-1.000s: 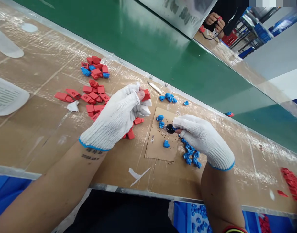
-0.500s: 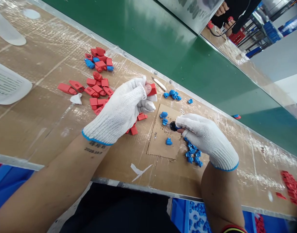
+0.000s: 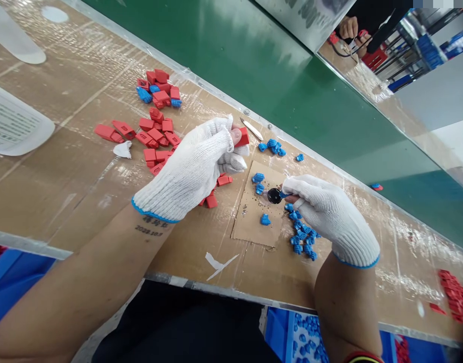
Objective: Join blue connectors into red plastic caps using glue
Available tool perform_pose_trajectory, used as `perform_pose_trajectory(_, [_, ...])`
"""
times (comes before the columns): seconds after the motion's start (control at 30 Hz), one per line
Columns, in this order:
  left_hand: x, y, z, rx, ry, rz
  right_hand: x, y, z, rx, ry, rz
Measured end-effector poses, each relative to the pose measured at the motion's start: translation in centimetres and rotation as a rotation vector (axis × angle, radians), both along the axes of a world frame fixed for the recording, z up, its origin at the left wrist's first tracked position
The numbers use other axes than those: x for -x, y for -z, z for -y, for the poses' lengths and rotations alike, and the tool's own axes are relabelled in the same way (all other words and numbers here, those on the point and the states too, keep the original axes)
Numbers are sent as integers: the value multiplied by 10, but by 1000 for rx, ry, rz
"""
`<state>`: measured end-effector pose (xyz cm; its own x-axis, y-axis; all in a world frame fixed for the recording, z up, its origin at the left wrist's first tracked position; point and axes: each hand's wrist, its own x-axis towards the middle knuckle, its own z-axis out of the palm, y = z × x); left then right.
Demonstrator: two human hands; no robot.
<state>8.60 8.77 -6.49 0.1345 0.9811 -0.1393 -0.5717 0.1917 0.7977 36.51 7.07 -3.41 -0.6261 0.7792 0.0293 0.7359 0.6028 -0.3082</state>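
My left hand (image 3: 201, 156), in a white knit glove with bare fingertips, pinches a small red plastic block (image 3: 243, 137) above the table. My right hand (image 3: 326, 212), gloved alike, is closed on a small blue plastic piece (image 3: 283, 195), mostly hidden by the fingers. That piece is right at the edge of a small round dish of black liquid (image 3: 274, 196); whether it touches cannot be made out. Under the dish lies a cardboard sheet (image 3: 250, 227) with a few blue pieces (image 3: 265, 219) on it. More blue pieces (image 3: 301, 232) lie below my right hand.
Red blocks (image 3: 156, 136) lie scattered on the left, some joined with blue pieces. A white-handled knife (image 3: 251, 129) and blue pieces (image 3: 272, 146) are near the green strip (image 3: 231, 65). A red pile (image 3: 454, 295) sits far right. Another person's hands (image 3: 348, 27) work across.
My right hand has drawn back slightly to the right, so more of the black dish and the blue piece shows. My left hand keeps its hold; the view has shifted a little.
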Motion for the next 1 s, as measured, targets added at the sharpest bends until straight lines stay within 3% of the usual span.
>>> perform_pose_trajectory(0.27, [-3,-5,0,17,-12,5,5,0,0,-19,-34,12])
perform_pose_trajectory(1.0, [0,0,0,-34,3,19,4,-4,2,-7,-55,-9])
